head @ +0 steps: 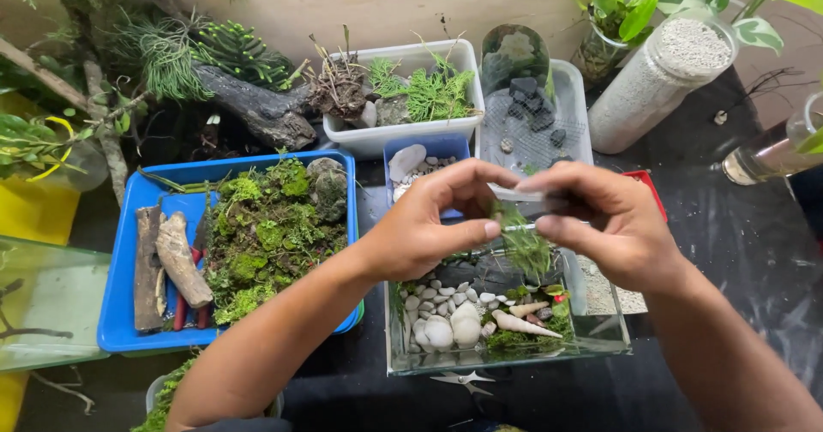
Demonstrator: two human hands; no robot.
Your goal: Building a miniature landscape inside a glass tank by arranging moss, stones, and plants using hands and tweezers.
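Both your hands meet over the glass tank (600,333). Keep the moss tuft (525,248) hanging roots down and steady it before you lower it; a judgement, but a loose pinch looks likely to shed strands onto the white pebbles (450,329) below the grip.

Left hand (429,226): thumb and forefinger pressed together, pinching the top of the tuft. Right hand (613,222): fingers closed on what looks like slim metal tweezers (523,195), tips at the same tuft. A spiral shell (525,324) lies just under it.
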